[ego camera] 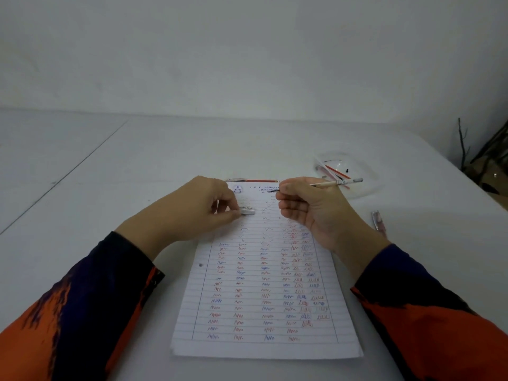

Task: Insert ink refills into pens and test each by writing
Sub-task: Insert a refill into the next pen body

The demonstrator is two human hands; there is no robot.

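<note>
Two hands at work above a lined white paper sheet (264,298) on the pale grey desk (110,188), listed left to right.

Left hand (192,207): fingers curled, thumb and fingertips pinching a short clear plastic pen section (247,211), held just above the upper part of the sheet. Judged light, smooth and slippery; best pinched across its middle.

Sheet: rows of red and blue test squiggles fill the lower lines; printed letterhead at top. A slim red-and-silver pen (253,180) lies along its far edge.

Right hand (308,207): fingers closed round a thin pale pen barrel with dark tip (330,183). The tip pokes out leftward past the fingers, above the letterhead; the tail extends right. Judged light, thin and somewhat flexible; grip near the tip for control.

Far right: clear plastic bag holding loose refills (343,171), well apart from the hands; a clear pinkish pen part (378,221) beside the right wrist.
</note>
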